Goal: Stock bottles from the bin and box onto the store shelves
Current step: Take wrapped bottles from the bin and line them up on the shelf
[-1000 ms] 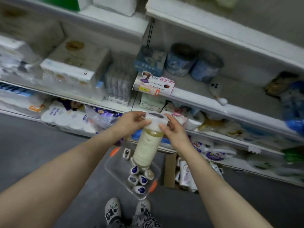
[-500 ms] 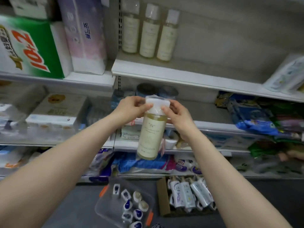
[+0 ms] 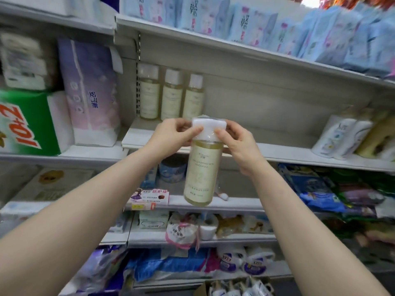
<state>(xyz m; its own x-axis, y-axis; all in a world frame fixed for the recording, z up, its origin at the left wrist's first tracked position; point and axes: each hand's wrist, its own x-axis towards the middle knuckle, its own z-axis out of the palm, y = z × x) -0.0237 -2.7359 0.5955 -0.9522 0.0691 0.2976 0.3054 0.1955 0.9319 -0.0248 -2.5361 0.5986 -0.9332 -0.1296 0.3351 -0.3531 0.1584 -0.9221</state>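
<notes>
At the bottom edge, a cardboard box packed with white bottles is partly seen. Above it, a pale yellow bottle is held upright in the air. Its white cap is pinched from either side by the left hand and the right hand. Behind, three matching bottles are lined up at the left end of a shelf.

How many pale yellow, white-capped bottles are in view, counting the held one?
4. Three stand on the shelf: left bottle, middle bottle, right bottle. The held bottle hangs by its cap between left hand and right hand. Others may hide behind.
</notes>
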